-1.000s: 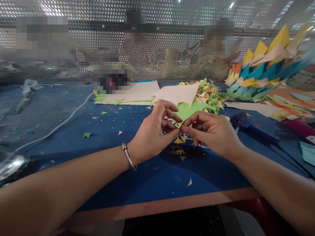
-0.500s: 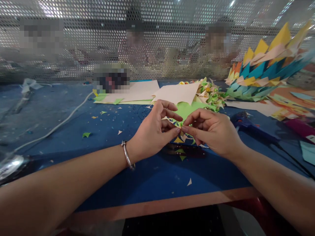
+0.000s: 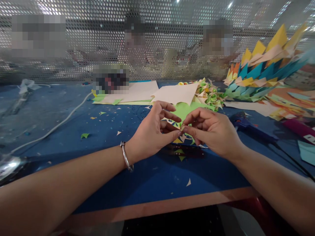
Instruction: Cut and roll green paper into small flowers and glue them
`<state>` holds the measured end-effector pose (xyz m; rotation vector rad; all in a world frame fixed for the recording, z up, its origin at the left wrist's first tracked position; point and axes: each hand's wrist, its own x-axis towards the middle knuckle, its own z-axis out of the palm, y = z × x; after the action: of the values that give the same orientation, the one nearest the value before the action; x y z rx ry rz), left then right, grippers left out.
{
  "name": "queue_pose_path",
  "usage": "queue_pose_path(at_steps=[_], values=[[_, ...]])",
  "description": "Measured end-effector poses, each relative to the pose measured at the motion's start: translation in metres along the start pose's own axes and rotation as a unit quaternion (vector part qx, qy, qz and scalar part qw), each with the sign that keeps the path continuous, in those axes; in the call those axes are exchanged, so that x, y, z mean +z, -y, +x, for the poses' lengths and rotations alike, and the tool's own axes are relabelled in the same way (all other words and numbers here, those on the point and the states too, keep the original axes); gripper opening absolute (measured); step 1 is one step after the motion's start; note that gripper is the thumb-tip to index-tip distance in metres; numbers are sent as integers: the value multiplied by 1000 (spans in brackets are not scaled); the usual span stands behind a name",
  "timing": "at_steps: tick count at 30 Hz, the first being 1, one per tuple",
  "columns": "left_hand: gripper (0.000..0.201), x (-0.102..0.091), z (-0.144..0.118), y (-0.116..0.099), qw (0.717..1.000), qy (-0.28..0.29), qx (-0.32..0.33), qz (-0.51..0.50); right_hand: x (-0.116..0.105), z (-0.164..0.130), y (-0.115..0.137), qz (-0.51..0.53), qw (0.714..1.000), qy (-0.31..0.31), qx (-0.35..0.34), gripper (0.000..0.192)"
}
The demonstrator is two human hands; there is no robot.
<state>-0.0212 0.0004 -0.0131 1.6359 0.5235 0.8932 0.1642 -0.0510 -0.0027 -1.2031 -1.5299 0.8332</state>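
My left hand (image 3: 157, 132) and my right hand (image 3: 211, 132) meet fingertip to fingertip above the blue table. Between their thumbs and forefingers is pinched a small yellow-green paper piece (image 3: 182, 127), mostly covered by the fingers. The other left fingers arch loosely over it; those of the right curl inward. Behind and below the fingertips lie green paper (image 3: 185, 109) and cut paper scraps (image 3: 183, 138). A dark-handled tool (image 3: 189, 151), its kind unclear, rests on the table just below the hands.
A blue glue gun (image 3: 253, 128) with a black cord lies at right. Curled paper pieces (image 3: 209, 95) are heaped behind my hands beside cream paper sheets (image 3: 174, 93). Folded paper cones (image 3: 263, 72) stand far right. A white cable (image 3: 61, 123) crosses the left; perforated metal (image 3: 162, 42) closes the back.
Both hands stay nearly in place, still pinching the small paper piece, with slight shifts of the fingertips. The whole view has moved a little.
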Motion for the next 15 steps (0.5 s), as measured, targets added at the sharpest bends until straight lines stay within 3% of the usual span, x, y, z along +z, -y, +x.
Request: queue_pose_path(at_steps=[15], values=[[47,-1,3,3,1000,-19,-6,-16,-2,-1,-2,12,1000,-6,-2,29]])
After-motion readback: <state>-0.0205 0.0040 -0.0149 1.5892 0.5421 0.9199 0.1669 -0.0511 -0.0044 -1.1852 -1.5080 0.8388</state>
